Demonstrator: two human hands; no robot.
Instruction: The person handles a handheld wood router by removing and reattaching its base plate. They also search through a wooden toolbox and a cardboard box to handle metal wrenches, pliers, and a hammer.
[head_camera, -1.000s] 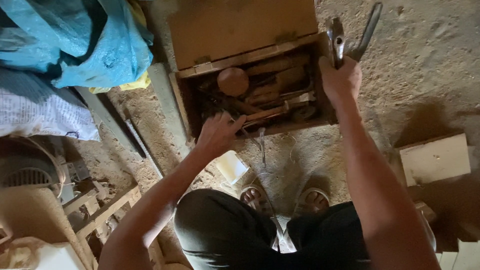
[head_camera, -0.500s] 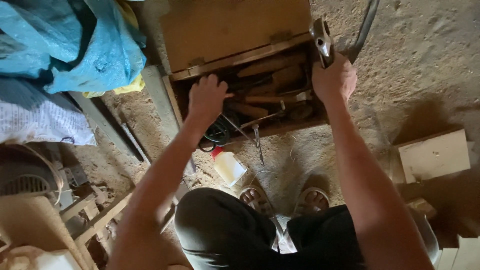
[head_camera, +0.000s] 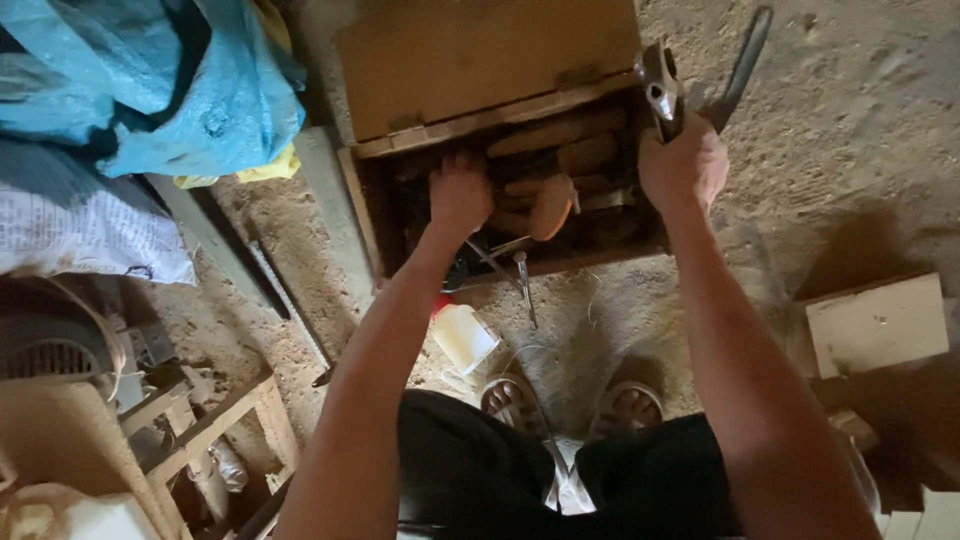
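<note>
Wooden toolbox full of wooden-handled tools

Warm, soft daylight falls on the sandy floor at far right, which looks bright and slightly washed out. The open wooden box holds deep shadow inside. The near left corner is dim, with blurred, grainy detail.

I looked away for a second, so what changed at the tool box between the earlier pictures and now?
The left hand moved from the box's front edge deeper in among the tools. The right hand kept its grip on the metal tool at the corner. The wooden box stayed open, and the white bottle stayed put.
</note>
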